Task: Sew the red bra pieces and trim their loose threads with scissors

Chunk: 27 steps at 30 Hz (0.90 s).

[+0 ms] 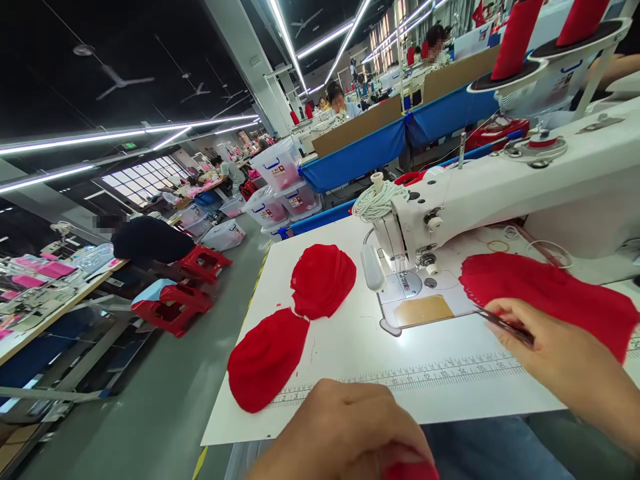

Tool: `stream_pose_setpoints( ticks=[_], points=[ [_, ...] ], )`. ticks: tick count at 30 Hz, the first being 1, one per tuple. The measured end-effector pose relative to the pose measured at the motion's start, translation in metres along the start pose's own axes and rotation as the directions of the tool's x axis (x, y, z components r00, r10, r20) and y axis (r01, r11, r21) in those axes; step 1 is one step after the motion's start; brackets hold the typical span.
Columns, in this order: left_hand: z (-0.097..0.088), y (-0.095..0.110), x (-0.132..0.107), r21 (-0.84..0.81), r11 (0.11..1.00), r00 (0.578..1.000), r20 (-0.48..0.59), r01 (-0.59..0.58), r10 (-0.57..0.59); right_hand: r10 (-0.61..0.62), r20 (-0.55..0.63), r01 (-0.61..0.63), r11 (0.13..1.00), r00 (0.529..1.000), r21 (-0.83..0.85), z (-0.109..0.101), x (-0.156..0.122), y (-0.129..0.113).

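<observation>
Red cloth: where is it, and what stands about it?

Largest first. Table, white-topped, one. Sewing machine, white, one, across the right side of the table. Ruler, one, running along the table's near side. Cloth in question: one long piece, creased, right of the needle and beneath the machine's arm.

Any more of the same fabric?

Rounded pieces, two: upper piece and lower piece, both flat on the table left of the needle, edges meeting at one corner.

And the hands?

Left hand, one, at the near edge, fingers curled closed on a red scrap, mostly out of sight. Right hand, one, in front of the long piece, gripping a slim metal tool; whether it touches that cloth, cannot tell.

Smaller entries?

Cord bundle, pale, one, on the machine's head. Tan patch, one, below the needle. Metal tool, dark, one, tip pointing toward the needle.
</observation>
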<state>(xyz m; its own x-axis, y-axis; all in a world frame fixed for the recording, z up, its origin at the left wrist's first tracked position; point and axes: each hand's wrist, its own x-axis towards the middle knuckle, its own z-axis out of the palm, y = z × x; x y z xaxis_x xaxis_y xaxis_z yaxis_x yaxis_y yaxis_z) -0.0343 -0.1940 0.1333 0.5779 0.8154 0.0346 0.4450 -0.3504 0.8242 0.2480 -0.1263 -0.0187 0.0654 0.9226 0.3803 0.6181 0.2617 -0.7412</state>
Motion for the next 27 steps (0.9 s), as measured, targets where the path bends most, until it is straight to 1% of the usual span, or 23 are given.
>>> stream_pose_setpoints(
  ticks=[1, 2, 4, 5, 8, 9, 10, 12, 13, 14, 15, 16, 17, 18, 19, 20, 21, 22, 23, 24, 25, 26, 27],
  points=[
    [-0.005, 0.006, 0.001, -0.033, 0.999, 0.998, 0.054, -0.009, 0.011, -0.058, 0.004, 0.058, 0.993, 0.998, -0.106, 0.002, 0.003, 0.008],
    [-0.008, 0.010, 0.003, -0.060, 0.998, 0.996, 0.088, -0.014, 0.019, -0.133, 0.015, 0.133, 0.962, 0.991, -0.238, 0.005, 0.006, 0.014],
    [-0.012, 0.007, 0.013, -0.082, 0.997, 0.994, 0.112, 0.006, 0.003, -0.240, 0.045, 0.238, 0.887, 0.970, -0.396, 0.010, 0.008, 0.023],
    [-0.011, 0.000, 0.021, -0.067, 0.998, 0.992, 0.126, 0.018, -0.010, -0.269, 0.060, 0.268, 0.860, 0.961, -0.434, 0.012, 0.009, 0.025],
    [-0.006, -0.038, 0.044, 0.107, 0.991, 0.995, 0.043, 0.085, -0.090, -0.272, 0.045, 0.262, 0.849, 0.961, -0.460, 0.014, 0.006, 0.021],
    [-0.003, -0.052, 0.051, 0.129, 0.986, 0.995, -0.015, 0.105, -0.104, -0.265, 0.016, 0.244, 0.862, 0.964, -0.444, 0.014, 0.004, 0.015],
    [0.000, -0.064, 0.056, 0.103, 0.990, 0.995, 0.027, 0.096, -0.099, -0.259, -0.017, 0.229, 0.883, 0.966, -0.409, 0.015, 0.001, 0.008],
    [0.006, -0.081, 0.062, 0.088, 0.990, 0.994, 0.000, 0.106, -0.107, -0.250, -0.050, 0.229, 0.936, 0.967, -0.266, 0.021, -0.009, -0.012],
    [0.008, -0.086, 0.064, 0.079, 0.991, 0.994, -0.025, 0.109, -0.107, -0.262, -0.013, 0.254, 0.946, 0.965, -0.202, 0.026, -0.014, -0.024],
    [0.010, -0.089, 0.065, 0.075, 0.991, 0.992, -0.065, 0.114, -0.109, -0.272, 0.077, 0.279, 0.954, 0.959, -0.111, 0.032, -0.020, -0.035],
    [0.011, -0.090, 0.066, 0.069, 0.991, 0.989, -0.103, 0.116, -0.109, -0.202, 0.239, 0.188, 0.979, 0.950, 0.079, 0.038, -0.024, -0.045],
    [0.012, -0.090, 0.066, 0.064, 0.991, 0.985, -0.136, 0.118, -0.108, -0.155, 0.340, 0.094, 0.978, 0.928, 0.189, 0.044, -0.028, -0.054],
    [0.013, -0.091, 0.067, 0.058, 0.991, 0.982, -0.158, 0.118, -0.108, -0.119, 0.365, 0.028, 0.969, 0.923, 0.244, 0.049, -0.030, -0.061],
    [0.014, -0.092, 0.067, 0.052, 0.992, 0.980, -0.169, 0.115, -0.105, -0.087, 0.390, -0.030, 0.958, 0.917, 0.284, 0.053, -0.030, -0.065],
    [0.016, -0.094, 0.067, 0.047, 0.993, 0.977, -0.188, 0.106, -0.096, -0.066, 0.390, -0.063, 0.949, 0.918, 0.308, 0.056, -0.029, -0.068],
    [0.019, -0.097, 0.067, 0.046, 0.994, 0.969, -0.232, 0.097, -0.084, -0.051, 0.391, -0.090, 0.938, 0.919, 0.334, 0.058, -0.026, -0.069],
    [0.024, -0.099, 0.065, 0.054, 0.994, 0.951, -0.301, 0.093, -0.072, -0.039, 0.400, -0.119, 0.924, 0.916, 0.363, 0.058, -0.023, -0.069],
    [0.029, -0.102, 0.064, 0.069, 0.993, 0.915, -0.398, 0.100, -0.065, -0.028, 0.409, -0.145, 0.911, 0.912, 0.387, 0.059, -0.020, -0.068],
    [0.035, -0.103, 0.061, 0.091, 0.987, 0.863, -0.501, 0.132, -0.069, -0.016, 0.413, -0.167, 0.901, 0.911, 0.402, 0.059, -0.017, -0.067],
    [0.041, -0.103, 0.058, 0.110, 0.977, 0.815, -0.573, 0.184, -0.089, 0.001, 0.411, -0.185, 0.894, 0.911, 0.408, 0.059, -0.015, -0.066],
    [0.047, -0.102, 0.056, 0.114, 0.962, 0.800, -0.584, 0.246, -0.136, 0.017, 0.407, -0.197, 0.893, 0.913, 0.404, 0.059, -0.014, -0.065],
    [0.052, -0.100, 0.053, 0.107, 0.946, 0.815, -0.542, 0.306, -0.203, 0.026, 0.404, -0.199, 0.897, 0.915, 0.394, 0.060, -0.013, -0.064],
    [0.056, -0.098, 0.051, 0.093, 0.926, 0.835, -0.472, 0.365, -0.282, 0.032, 0.401, -0.202, 0.899, 0.915, 0.388, 0.060, -0.014, -0.063]
  ],
)
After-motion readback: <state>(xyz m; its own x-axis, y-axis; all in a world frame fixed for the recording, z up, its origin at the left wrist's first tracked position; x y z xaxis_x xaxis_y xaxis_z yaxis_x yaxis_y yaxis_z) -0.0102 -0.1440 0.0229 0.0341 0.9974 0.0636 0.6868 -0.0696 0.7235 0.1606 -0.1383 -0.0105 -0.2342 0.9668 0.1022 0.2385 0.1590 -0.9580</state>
